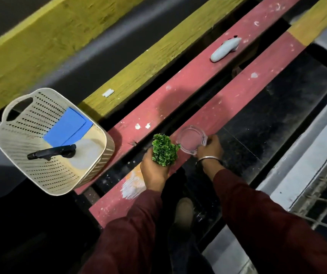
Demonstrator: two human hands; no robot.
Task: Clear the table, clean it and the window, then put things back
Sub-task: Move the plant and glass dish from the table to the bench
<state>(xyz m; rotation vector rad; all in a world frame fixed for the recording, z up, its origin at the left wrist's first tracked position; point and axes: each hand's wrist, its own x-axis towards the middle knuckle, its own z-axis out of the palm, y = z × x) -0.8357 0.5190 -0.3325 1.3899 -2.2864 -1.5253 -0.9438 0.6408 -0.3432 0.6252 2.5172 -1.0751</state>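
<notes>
A small green plant (165, 150) is clutched in the left hand (154, 171). A clear glass dish (192, 140), just right of it on the red plank (243, 84), is gripped at its near rim by the right hand (211, 148) (the nearer one). The basket (53, 141) lies well left.

Dim light falls on red and yellow planks (188, 80) beside a barred window (325, 196).

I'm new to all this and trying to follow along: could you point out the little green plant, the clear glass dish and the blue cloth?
green plant (164, 150), head view, middle of its foliage
glass dish (190, 139), head view, its clear base
blue cloth (67, 126), head view, centre of its folded face
</notes>
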